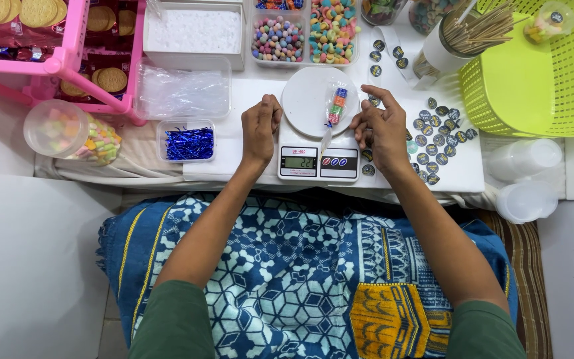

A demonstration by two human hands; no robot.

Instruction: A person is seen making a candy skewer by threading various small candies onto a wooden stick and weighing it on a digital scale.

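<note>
A white kitchen scale [318, 106] with a round pan and lit display stands in the middle. On its pan lies a narrow clear packet of coloured candies [335, 106]. My left hand [259, 127] rests just left of the pan, fingers curled and holding nothing I can see. To the right of the pan, my right hand [381, 129] has its fingers spread loosely, touching the sheet of round dark stickers [436, 136]. I cannot tell whether a sticker is pinched between its fingers.
Trays of coloured candies [305, 33] sit behind the scale. A tub of blue twist ties [187, 141] and a candy jar [74, 131] are at left, below a pink biscuit rack [68, 60]. A green basket [539, 73], a cup of sticks [460, 36] and clear cups [525, 179] are at right.
</note>
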